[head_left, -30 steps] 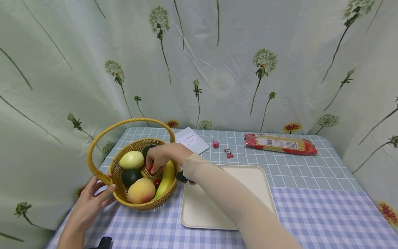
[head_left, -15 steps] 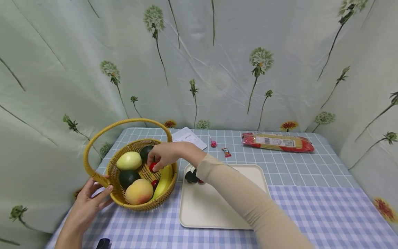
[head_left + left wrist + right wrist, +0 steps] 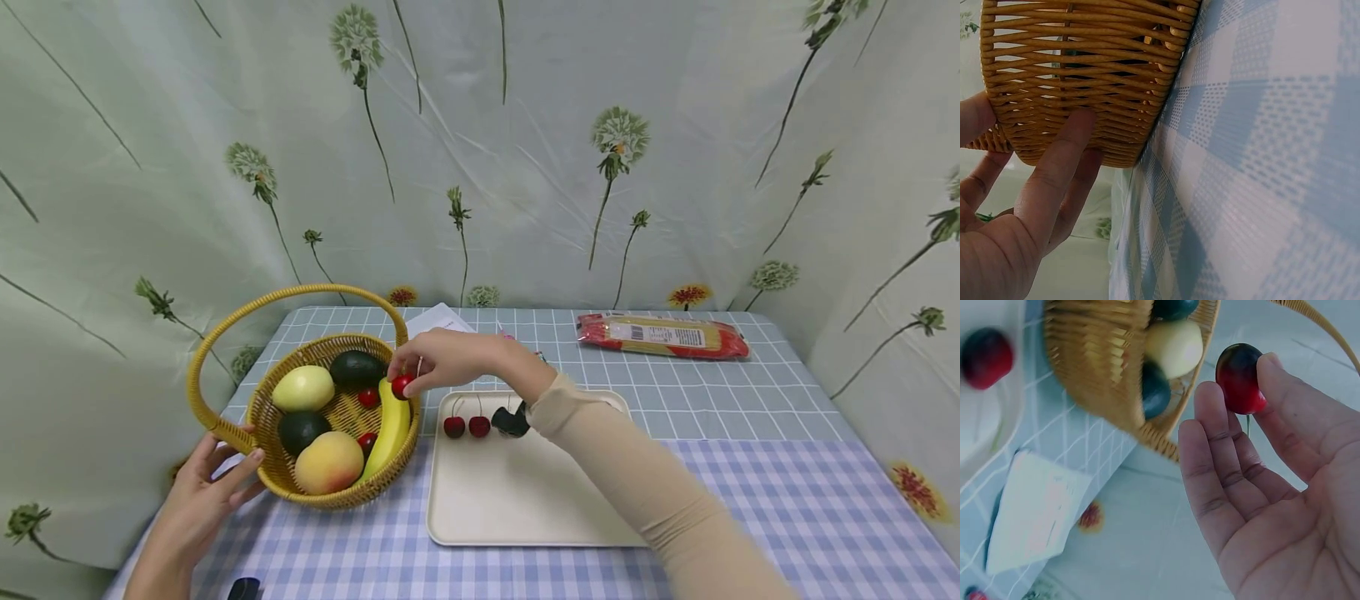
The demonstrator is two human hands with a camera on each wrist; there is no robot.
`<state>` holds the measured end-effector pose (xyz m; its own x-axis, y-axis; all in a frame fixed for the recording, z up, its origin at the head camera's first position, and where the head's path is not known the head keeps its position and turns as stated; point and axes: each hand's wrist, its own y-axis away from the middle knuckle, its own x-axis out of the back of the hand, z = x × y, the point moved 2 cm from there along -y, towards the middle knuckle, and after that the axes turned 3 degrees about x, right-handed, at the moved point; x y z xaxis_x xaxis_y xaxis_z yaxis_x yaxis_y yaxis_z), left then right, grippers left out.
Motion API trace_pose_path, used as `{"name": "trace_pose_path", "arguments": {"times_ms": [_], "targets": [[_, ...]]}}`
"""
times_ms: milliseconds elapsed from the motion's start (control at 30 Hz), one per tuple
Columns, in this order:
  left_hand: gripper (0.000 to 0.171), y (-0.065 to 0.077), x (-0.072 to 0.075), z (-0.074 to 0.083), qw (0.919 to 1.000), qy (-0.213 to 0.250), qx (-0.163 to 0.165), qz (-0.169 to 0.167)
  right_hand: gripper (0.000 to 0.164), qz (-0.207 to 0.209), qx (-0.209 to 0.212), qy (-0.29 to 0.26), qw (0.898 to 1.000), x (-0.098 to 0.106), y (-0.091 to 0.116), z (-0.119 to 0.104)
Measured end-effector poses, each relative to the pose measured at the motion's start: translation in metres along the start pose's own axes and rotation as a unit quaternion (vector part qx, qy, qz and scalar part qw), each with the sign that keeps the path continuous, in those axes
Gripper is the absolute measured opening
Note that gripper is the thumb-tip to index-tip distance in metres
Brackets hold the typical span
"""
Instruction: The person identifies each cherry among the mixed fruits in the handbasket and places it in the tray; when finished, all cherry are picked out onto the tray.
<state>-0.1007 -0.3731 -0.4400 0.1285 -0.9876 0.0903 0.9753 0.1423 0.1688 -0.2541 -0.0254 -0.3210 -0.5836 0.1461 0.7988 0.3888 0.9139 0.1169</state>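
Note:
My right hand (image 3: 457, 358) pinches a red cherry (image 3: 402, 386) between thumb and fingers, over the right side of a yellow wicker basket (image 3: 345, 498). In the right wrist view the cherry (image 3: 1238, 381) is dark at one end, its thin stem hanging down. Inside the basket lie a banana (image 3: 393, 429), a peach (image 3: 328, 463), a pale yellow-green oval fruit (image 3: 303, 388), two dark green fruits and two more cherries. My left hand (image 3: 197, 500) rests with extended fingers against the basket's left side, by the handle's base; in the left wrist view its fingertips touch the weave (image 3: 1104, 81).
A cream tray (image 3: 517, 508) right of the basket bears two cherries (image 3: 465, 427) near its back left corner. Behind are a white card (image 3: 441, 318) and a red-and-yellow pack of noodles (image 3: 663, 335). The basket's tall handle (image 3: 300, 290) arches above the fruit.
My right hand has lifted a cherry out from among the fruit and moved right with it. The cherries on the tray have come into sight. My left hand stays at the basket.

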Motion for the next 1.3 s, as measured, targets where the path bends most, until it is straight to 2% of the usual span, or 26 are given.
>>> {"name": "trace_pose_path", "arguments": {"times_ms": [233,533,767,1100,1300], "targets": [[0.050,0.000,0.001,0.000,0.9999,-0.011,0.003,0.001,0.030,0.022,-0.014,-0.015,1.000,0.004,0.029,0.019],[0.044,0.002,0.006,-0.002,0.9999,0.012,0.006,0.008,0.029,0.037,-0.037,-0.031,0.998,0.002,0.053,0.028],[0.043,-0.001,0.003,-0.003,0.9999,0.013,-0.004,0.004,0.029,0.061,-0.050,-0.045,0.996,-0.001,0.078,0.042],[0.043,-0.002,0.002,-0.003,0.9998,0.020,-0.007,-0.005,0.031,0.091,-0.074,-0.056,0.991,-0.011,0.114,0.065],[0.044,0.000,0.002,-0.003,0.9999,0.012,0.002,-0.003,0.031,0.105,-0.103,-0.059,0.987,-0.021,0.134,0.081]]}}
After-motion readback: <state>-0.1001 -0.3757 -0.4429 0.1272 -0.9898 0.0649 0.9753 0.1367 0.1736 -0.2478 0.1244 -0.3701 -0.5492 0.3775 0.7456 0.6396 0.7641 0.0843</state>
